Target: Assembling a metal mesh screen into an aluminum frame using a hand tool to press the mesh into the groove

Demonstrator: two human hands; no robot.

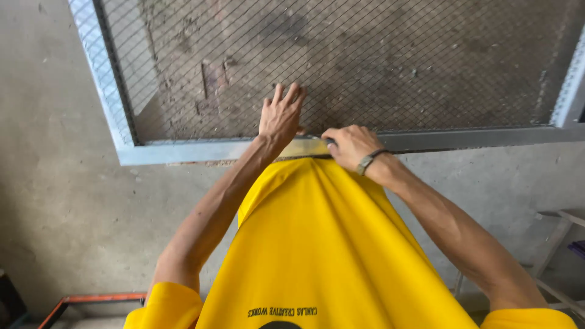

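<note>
Here my left hand point(279, 117) lies flat on the wire mesh point(365, 61), fingers spread and pointing up, so its grip is open and holds nothing. My right hand point(350, 146) is just beside it, curled shut around a small dark tool point(329, 141). Only a tiny bit of the tool sticks out, so I cannot tell what kind it is. It sits right at the bottom edge of the mesh, where the mesh meets the grey metal frame point(183, 151). A watch point(368, 161) is on my right wrist. My yellow shirt point(317, 244) hides the part of the frame below my hands. Around the frame is a grey concrete wall point(55, 183). An orange metal bar point(97, 299) shows low on the left.
</note>
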